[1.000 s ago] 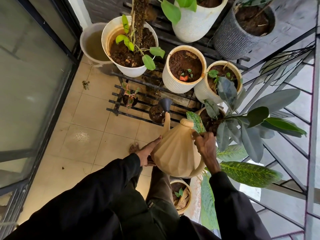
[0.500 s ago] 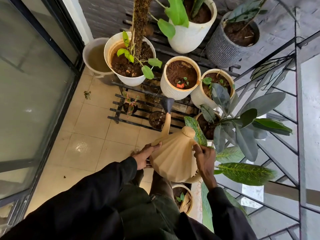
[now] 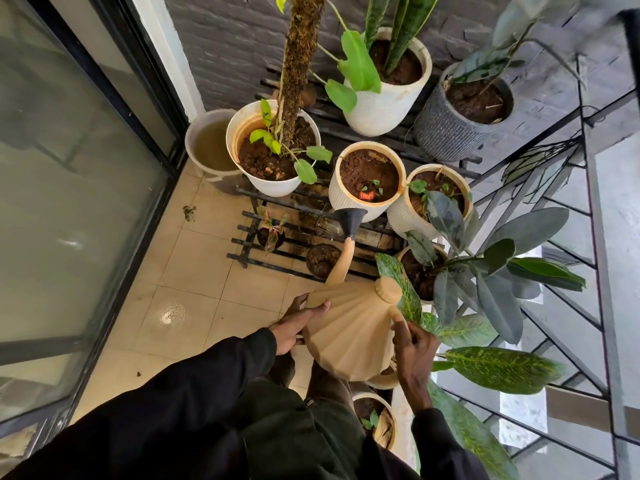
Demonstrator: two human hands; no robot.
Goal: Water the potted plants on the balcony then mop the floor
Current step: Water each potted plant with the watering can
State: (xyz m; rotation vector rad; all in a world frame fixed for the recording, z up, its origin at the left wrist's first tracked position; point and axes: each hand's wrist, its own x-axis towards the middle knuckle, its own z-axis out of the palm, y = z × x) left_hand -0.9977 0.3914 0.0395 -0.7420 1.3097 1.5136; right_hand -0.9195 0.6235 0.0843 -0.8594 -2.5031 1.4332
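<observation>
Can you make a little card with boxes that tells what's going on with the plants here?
place: tiled balcony floor
plants: pots on a black rack
tool: tan watering can
left hand: flat against the can's side
right hand: grips the can's handle
spout: points toward the rack
bucket: in the corner, murky water inside
pouring: cannot tell

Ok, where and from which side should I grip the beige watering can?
Probably the looped handle at the rear of the watering can, coming from its right, where the right hand is. The ribbed body is wide, so the left hand only steadies its side.
</observation>
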